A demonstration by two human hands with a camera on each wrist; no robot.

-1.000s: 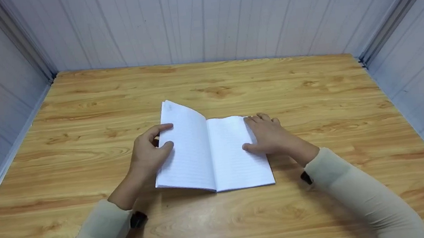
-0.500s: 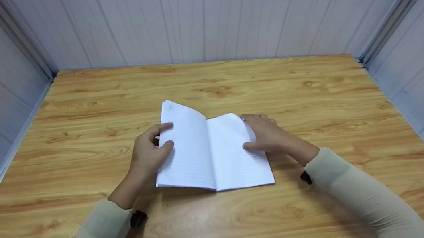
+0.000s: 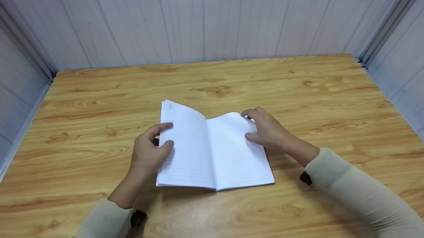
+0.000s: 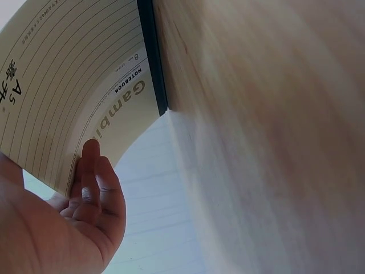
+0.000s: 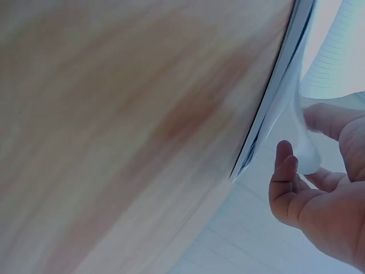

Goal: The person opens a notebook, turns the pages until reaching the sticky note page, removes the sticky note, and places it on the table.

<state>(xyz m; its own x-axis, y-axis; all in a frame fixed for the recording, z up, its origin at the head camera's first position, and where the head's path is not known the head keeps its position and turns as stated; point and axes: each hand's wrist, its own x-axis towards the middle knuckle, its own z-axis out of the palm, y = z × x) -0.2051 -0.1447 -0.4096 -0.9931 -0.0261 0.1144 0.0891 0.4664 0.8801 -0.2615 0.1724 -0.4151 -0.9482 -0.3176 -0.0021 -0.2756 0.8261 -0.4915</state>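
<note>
A notebook point(image 3: 236, 152) lies spread on the table in the head view, showing white lined pages. Its left half is tilted up, and my left hand point(image 3: 147, 151) grips that half by the outer edge, thumb on the page and fingers behind. The left wrist view shows the tan front cover point(image 4: 51, 85), printed "NOTEBOOK" and "A5", with a dark spine strip. At the upper right corner of the right half, my right hand point(image 3: 268, 130) pinches a page. In the right wrist view this curled page point(image 5: 308, 154) stands off the pages below, between thumb and fingers.
The wood-grain table point(image 3: 225, 226) extends around the notebook on every side. Pale panelled walls point(image 3: 199, 15) border it at the back, left and right. A small black device point(image 3: 138, 218) sits under the left wrist, another point(image 3: 306, 178) under the right.
My right hand has slid slightly up along the page edge, its fingers now bent over the corner. That page corner has curled upward. The left hand stays where it was.
</note>
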